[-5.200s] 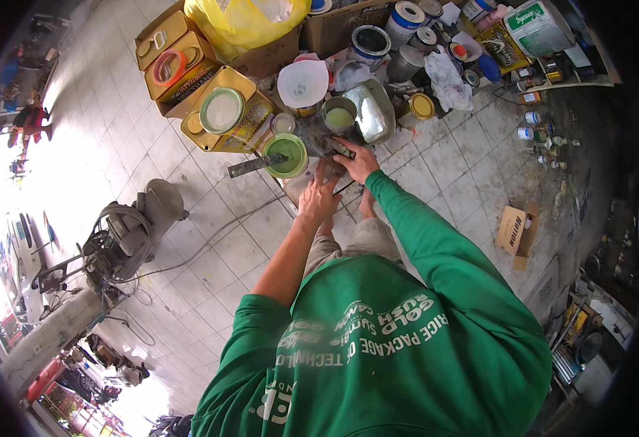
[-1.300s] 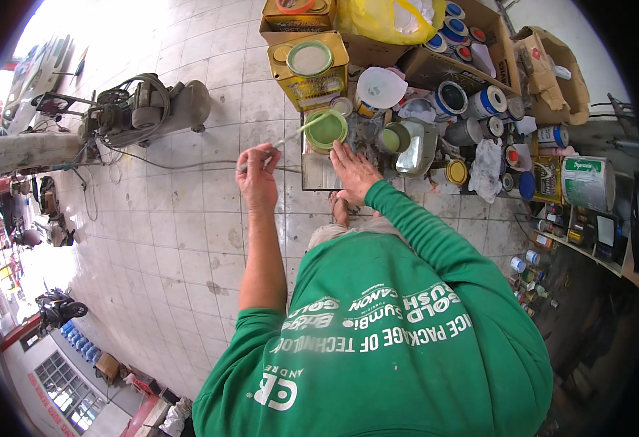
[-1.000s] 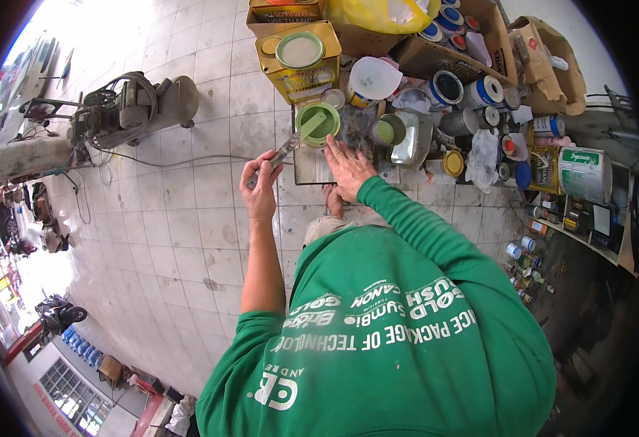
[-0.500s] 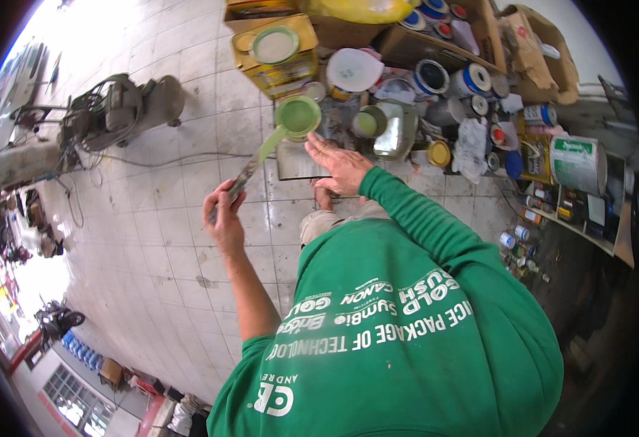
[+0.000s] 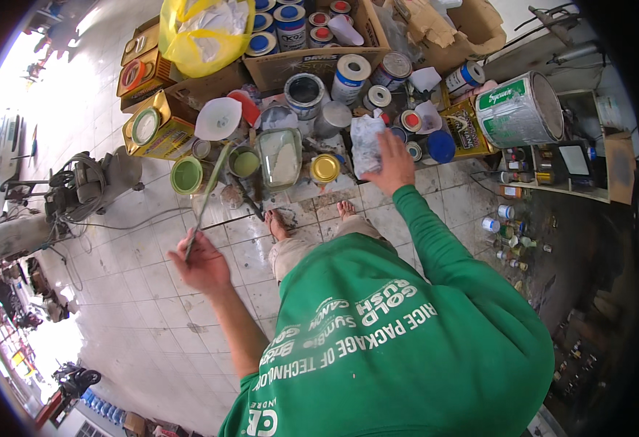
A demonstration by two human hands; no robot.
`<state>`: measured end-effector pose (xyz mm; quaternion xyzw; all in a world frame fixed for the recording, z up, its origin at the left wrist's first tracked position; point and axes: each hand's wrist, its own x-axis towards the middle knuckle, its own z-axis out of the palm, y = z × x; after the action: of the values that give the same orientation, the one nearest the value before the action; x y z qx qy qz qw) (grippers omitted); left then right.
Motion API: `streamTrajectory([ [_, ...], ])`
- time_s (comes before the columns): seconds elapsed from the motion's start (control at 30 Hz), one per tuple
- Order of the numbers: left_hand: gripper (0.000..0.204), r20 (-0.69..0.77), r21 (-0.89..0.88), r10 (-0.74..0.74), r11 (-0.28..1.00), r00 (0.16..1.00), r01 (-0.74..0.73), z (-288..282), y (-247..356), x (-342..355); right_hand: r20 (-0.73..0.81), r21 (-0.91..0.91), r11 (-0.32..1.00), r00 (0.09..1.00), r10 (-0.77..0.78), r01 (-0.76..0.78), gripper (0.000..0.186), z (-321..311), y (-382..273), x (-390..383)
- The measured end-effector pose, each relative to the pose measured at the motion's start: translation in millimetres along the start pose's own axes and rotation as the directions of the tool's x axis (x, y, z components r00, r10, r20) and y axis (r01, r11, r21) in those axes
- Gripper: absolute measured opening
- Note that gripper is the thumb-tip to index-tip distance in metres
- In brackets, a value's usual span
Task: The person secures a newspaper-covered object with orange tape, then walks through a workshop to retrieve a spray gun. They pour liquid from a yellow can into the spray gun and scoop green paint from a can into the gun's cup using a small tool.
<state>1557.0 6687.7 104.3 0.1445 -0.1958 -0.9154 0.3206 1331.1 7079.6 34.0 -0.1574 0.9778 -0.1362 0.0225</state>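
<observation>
My left hand (image 5: 204, 264) grips a long thin stirring stick (image 5: 213, 178) near its lower end. Green paint coats the stick's upper part, which points up past an open can of green paint (image 5: 187, 175). A second small cup of green paint (image 5: 244, 162) is just right of the stick's tip. My right hand (image 5: 395, 164) is at a crumpled white rag (image 5: 367, 146), fingers apart, fingertips at the rag's right edge; whether they press on it is hard to tell. Left of the rag sits a gold-lidded tin (image 5: 325, 168).
A clear tub with pale contents (image 5: 281, 159), an open dark-filled can (image 5: 305, 95) and a yellow rectangular tin (image 5: 161, 130) crowd the low bench. Behind them is a cardboard box of cans (image 5: 319, 60). A big white-and-green pail (image 5: 520, 109) stands right; an air compressor (image 5: 90, 186) stands left.
My right hand has moved right, from beside the green paint can to the white rag. The stick, still in my left hand, now points more upright. The view has shifted to the right.
</observation>
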Motion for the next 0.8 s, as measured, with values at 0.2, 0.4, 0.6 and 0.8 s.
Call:
streamTrajectory([
  [0.2, 0.046, -0.095, 0.123, -0.140, 0.981, 0.986, 0.151, 67, -137, -26, 0.114, 0.117, 0.971, 0.968, -0.221, 0.208, 0.063, 26, 44, 19],
  [0.4, 0.037, -0.062, 0.060, -0.208, 0.976, 0.976, 0.212, 113, -209, -22, 0.350, 0.937, -0.073, 0.922, 0.164, -0.342, 0.036, -23, 66, 36],
  [0.6, 0.019, 0.067, 0.266, -0.239, 0.940, 0.969, 0.214, 148, -296, -35, 0.332, 0.428, -0.834, 0.919, -0.214, -0.349, 0.055, -94, 22, 23],
  [0.8, 0.018, 0.146, 0.496, -0.301, 0.847, 0.943, 0.194, 154, -311, -57, 0.400, 0.471, -0.820, 0.907, -0.131, -0.326, 0.047, -64, 24, 28],
])
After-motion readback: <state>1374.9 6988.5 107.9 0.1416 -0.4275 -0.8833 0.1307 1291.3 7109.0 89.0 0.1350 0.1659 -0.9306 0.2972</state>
